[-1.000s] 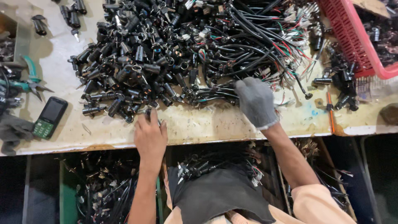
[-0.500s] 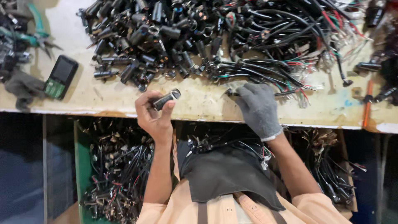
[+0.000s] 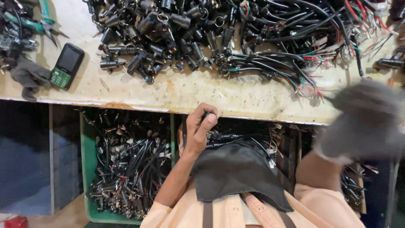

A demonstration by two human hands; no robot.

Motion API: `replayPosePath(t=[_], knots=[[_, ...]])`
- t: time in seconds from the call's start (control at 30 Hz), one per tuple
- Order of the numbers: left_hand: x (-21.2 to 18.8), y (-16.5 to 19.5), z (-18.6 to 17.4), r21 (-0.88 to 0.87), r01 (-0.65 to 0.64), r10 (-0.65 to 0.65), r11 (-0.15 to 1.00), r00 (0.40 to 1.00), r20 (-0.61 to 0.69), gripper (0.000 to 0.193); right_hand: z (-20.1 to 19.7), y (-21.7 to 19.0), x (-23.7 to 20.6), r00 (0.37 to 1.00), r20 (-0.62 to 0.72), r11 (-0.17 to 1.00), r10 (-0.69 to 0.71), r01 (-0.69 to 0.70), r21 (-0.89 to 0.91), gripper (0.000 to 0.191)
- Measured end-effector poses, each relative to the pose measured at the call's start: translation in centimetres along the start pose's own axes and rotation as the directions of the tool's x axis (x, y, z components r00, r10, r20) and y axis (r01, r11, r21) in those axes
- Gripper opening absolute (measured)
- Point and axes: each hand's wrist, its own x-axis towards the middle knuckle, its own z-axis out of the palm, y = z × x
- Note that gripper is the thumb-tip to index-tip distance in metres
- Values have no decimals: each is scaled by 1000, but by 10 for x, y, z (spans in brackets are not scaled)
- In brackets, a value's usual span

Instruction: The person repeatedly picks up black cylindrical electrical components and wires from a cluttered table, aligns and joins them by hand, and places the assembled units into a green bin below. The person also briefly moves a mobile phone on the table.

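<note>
At the workbench [image 3: 177, 90] front edge, the bare left hand [image 3: 198, 131] clenches a small black connector [image 3: 208, 115] over the lap; the gloved right hand [image 3: 363, 122], blurred, grip impossible to tell; best held firm while dropped clear of the edge.

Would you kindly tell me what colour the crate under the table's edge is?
The plastic crate full of wired parts is green, seen in the head view.

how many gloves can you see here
2: one grey glove blurred on the right hand, one spare glove lying on the bench beside the phone. Others may be hidden.
</note>
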Motion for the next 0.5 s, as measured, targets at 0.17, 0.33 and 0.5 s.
replayPosePath(t=[0.17,0.33,0.5], knots=[[7,-4,5,-145,69,-75,987,997,-37,25,8,-50,-13,969,217,894,121,-11,-449,25],[7,27,12,176,-32,19,984,997,73,30,71,-33,-38,789,438,800,430,-107,-591,16],[11,42,20,380,-256,197,889,962,188,30,60,-17,-54,714,698,613,46,531,-584,13]])
